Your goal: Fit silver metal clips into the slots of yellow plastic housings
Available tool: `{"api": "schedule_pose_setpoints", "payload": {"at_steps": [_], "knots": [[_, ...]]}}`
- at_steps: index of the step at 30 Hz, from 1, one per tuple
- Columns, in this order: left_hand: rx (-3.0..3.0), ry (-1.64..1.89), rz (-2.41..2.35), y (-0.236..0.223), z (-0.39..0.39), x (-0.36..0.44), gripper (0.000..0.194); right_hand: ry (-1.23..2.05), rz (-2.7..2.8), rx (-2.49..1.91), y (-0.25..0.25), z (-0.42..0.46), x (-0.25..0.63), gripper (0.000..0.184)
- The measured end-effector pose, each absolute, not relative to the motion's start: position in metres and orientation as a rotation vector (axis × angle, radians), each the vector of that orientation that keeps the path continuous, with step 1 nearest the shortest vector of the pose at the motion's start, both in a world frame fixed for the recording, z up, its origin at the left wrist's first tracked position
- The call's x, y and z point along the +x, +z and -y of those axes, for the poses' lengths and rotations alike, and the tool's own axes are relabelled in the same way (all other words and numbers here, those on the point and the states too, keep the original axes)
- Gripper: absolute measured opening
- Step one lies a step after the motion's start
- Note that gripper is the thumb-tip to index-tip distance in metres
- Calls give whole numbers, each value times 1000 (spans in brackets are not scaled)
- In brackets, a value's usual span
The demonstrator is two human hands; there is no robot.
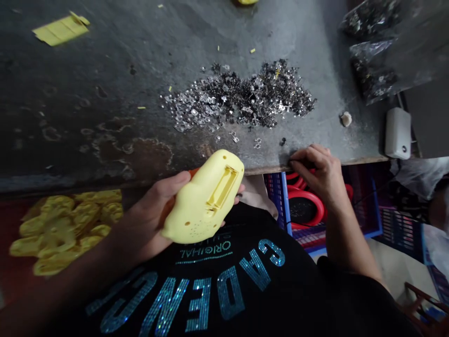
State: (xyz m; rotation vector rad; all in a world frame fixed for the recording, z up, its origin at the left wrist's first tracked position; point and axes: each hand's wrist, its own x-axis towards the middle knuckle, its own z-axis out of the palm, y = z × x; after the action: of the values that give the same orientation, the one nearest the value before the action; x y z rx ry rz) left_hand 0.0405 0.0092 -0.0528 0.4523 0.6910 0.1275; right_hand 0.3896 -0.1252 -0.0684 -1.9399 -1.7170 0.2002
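My left hand [149,215] is wrapped round a yellow plastic toy casing [194,201], tilted in front of my shirt. Its back faces up, showing an uncovered battery compartment [222,188], screw holes and a patch of small speaker holes. Something orange shows at its far side, partly hidden. At the front edge of the table, my right hand [321,173] has its thumb and finger pinched together; a small dark spot is at the fingertips, too small to name. Beyond both hands lies a heap of small metal contact pieces [242,98], with a few loose metal pieces [257,143] nearer the edge.
A flat yellow plastic piece [61,30] lies at the table's far left. Yellow casings [59,229] fill the lower left. Blue crates [280,196], one with red rings [312,201], stand below the edge. Bags of metal parts [373,70] and a white box [398,133] sit right.
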Motion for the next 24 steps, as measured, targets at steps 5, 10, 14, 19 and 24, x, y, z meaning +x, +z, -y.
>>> {"api": "schedule_pose_setpoints", "payload": {"at_steps": [5,10,14,19,24], "knots": [[446,140,-684,-56,-8,35,59,-282,1843,-1860,-80,105,394,10],[451,205,-765,-52,-1,40,58,-323,1953,-1739,-96,125,399,21],[417,202,-817,-49,0,49,69,-177,1657,-1801,-95,135,396,16],[403,170,-722,-51,-2,54,71,-26,1600,-1953,-93,118,394,15],[401,168,-625,-54,-1,50,61,9,1610,-1933,-88,114,388,9]]}}
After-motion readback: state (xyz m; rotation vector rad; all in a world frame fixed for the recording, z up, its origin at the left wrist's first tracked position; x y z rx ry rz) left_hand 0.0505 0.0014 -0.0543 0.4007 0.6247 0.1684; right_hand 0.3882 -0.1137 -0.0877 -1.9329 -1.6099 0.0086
